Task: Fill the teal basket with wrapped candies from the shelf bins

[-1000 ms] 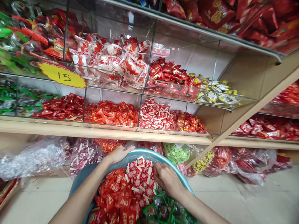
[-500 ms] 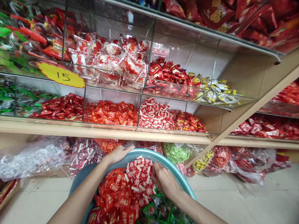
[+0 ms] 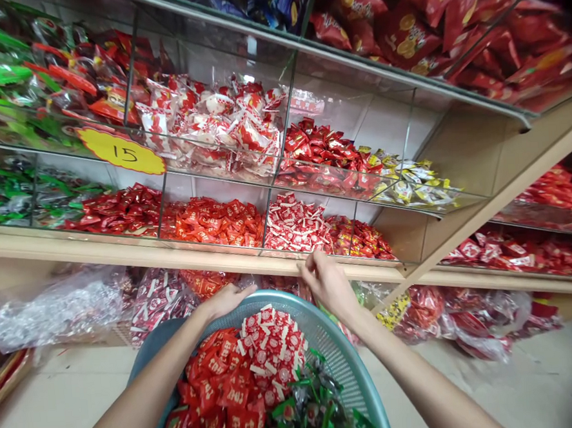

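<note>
A teal plastic basket is in front of me, full of wrapped sweets. My left hand grips its far rim, thumb pointing right. Red sweets with gold print fill the left side, red-and-white sweets are heaped at the back, and green-and-clear packets lie at the front right. My right hand is beyond the far rim, in front of the shelf's wooden edge. Its fingers are bent and loosely apart, with nothing visible in them. Just above it is a bin of matching red-and-white sweets.
Clear-walled shelf bins hold red sweets, white-and-red packets and yellow-white sweets. A yellow price tag marked 15 hangs at left. Plastic bags of stock sit under the wooden shelf edge. A slanting wooden post stands right.
My right hand has left the sweets in the basket and moved up and away to the shelf edge. My left hand stays on the rim. The view has shifted slightly.
</note>
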The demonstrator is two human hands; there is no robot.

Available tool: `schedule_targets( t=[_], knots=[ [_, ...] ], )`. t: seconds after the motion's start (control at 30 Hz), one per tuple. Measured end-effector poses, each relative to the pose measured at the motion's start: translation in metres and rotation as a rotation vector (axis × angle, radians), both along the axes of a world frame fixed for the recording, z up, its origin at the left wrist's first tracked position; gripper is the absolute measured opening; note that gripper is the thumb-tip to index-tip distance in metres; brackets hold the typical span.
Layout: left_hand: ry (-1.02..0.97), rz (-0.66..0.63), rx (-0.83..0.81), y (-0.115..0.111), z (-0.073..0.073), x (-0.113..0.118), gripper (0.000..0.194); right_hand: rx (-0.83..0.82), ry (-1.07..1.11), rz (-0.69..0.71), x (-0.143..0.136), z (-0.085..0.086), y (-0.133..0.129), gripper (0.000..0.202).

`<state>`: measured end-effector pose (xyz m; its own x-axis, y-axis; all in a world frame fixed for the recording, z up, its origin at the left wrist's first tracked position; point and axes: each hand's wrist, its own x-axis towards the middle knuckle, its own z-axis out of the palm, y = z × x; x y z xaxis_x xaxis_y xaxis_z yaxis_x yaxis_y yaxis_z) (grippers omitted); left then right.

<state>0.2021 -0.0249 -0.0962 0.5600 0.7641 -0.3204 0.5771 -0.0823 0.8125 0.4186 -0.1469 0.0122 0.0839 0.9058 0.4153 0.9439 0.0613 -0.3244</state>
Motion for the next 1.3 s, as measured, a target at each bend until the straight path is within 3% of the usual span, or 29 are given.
schedule_targets(
  t=[0.07, 0.17, 0.37, 0.77, 1.3],
  knots=[
    [0.003, -0.002, 0.02, 0.0, -0.001, 0.0, 0.064, 0.023, -0.031, -0.075, 0.009, 0.014, 0.024, 0.013],
    [-0.013, -0.008, 0.021, 0.0, -0.001, 0.001, 0.064, -0.107, -0.079, -0.248, 0.017, 0.025, 0.062, 0.014],
    [-0.027, -0.014, -0.023, 0.0, -0.001, 0.001, 0.067, -0.37, -0.048, -0.42, 0.012, 0.027, 0.105, 0.036],
    [-0.023, -0.005, -0.007, -0.002, 0.002, 0.001, 0.065, -0.358, 0.038, -0.479, 0.019, 0.013, 0.109, 0.035],
    [-0.01, 0.003, -0.01, -0.007, 0.011, 0.003, 0.068, -0.344, 0.068, -0.511, 0.014, 0.015, 0.105, 0.032]
  ],
)
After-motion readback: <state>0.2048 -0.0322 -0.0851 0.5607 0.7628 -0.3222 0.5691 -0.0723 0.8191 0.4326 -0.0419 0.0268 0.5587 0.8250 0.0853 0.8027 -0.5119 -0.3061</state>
